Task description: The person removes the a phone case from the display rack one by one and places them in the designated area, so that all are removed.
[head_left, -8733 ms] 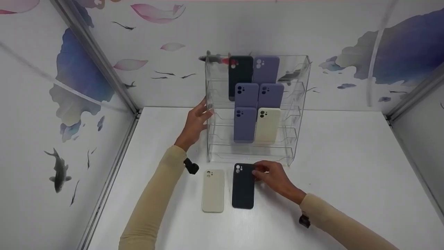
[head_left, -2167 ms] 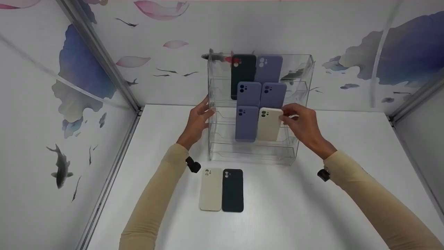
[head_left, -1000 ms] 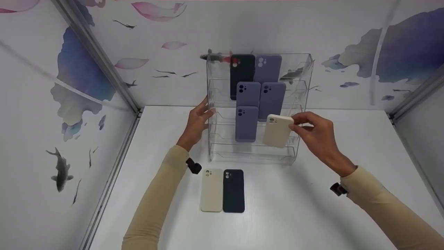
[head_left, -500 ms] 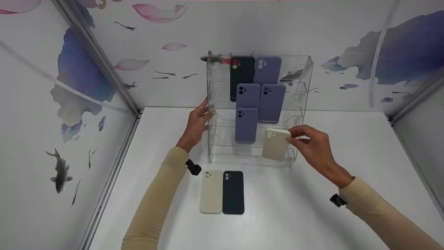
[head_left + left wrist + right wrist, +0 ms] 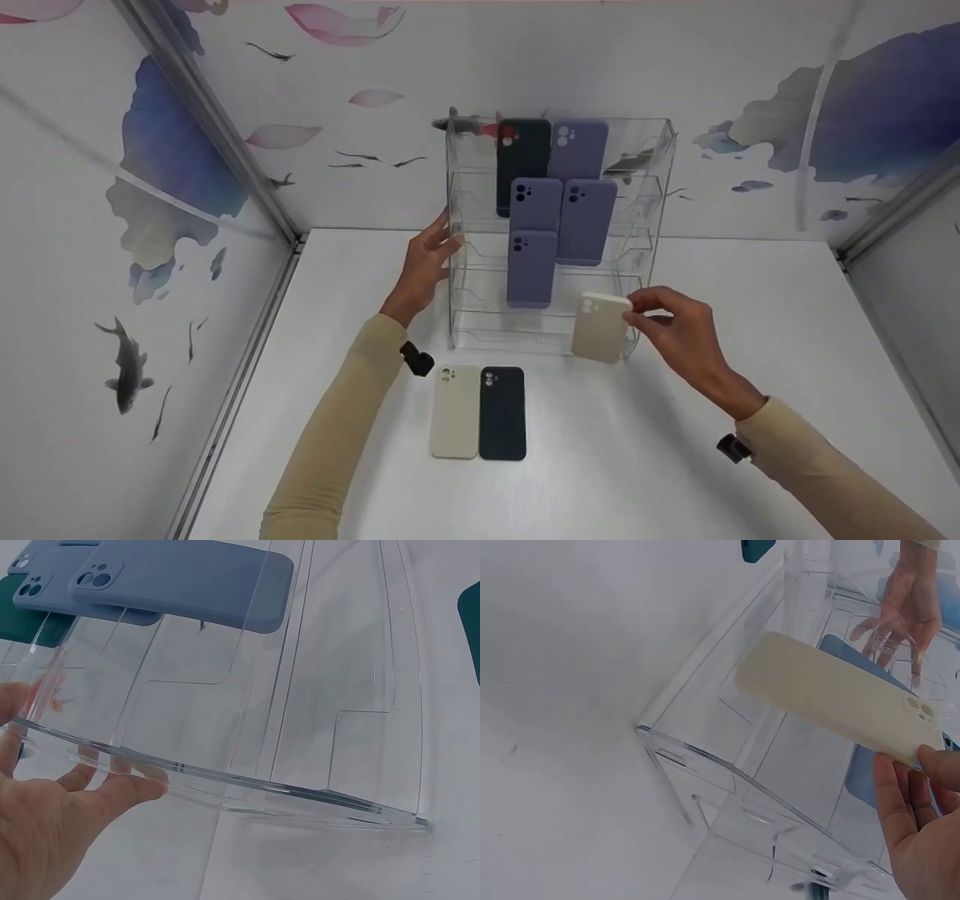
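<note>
Pinching a cream phone case by its top corner in the right hand, clear of the clear acrylic rack.

Gripping with thumb and fingertips closed on the camera end of the case, which is hanging upright in the air, just in front of the rack's lower right corner and above the white table. Bracing the rack's left wall with the left hand, fingers straight and spread flat against the acrylic, holding nothing. Resting up and to the left of the grip, on the rack's tiers: four lilac cases and one dark case. Lying down and to the left of the grip, flat on the table and side by side: a second cream case and a black case.
</note>
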